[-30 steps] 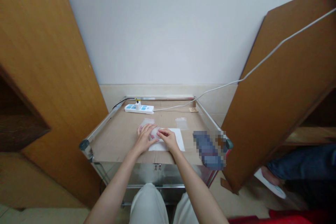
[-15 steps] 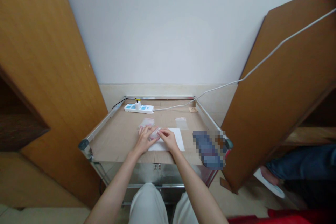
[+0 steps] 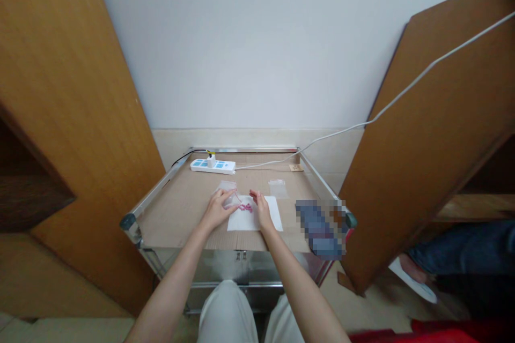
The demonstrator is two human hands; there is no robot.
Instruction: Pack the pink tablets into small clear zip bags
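Fingers (image 3: 227, 194) flank pink pieces (image 3: 246, 208), white sheet (image 3: 242, 223) beneath.

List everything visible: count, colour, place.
Table: 1, silver, centre
Cardboard: 1, tan, tabletop
Paper: 1, white, front
Small pieces: several, pink, on paper
Plastic bags: at least 2, clear, behind paper
Power strip: 1, white-blue, back left
Plug: 1, white, back
Cables: 2, black left, white right
Card: 1, tan, back right
Pixelated item: 1, dark, front right
Wooden panels: 2, brown, sides
Wall: 1, white, background
Bystander's leg: 1, blue-trousered, far right
Slipper: 1, white, far right
Cloth: 1, red, bottom right
Trouser legs: 2, white, bottom
Left hand: 1, bare, beside pieces
Right hand: 1, bare, beside pieces
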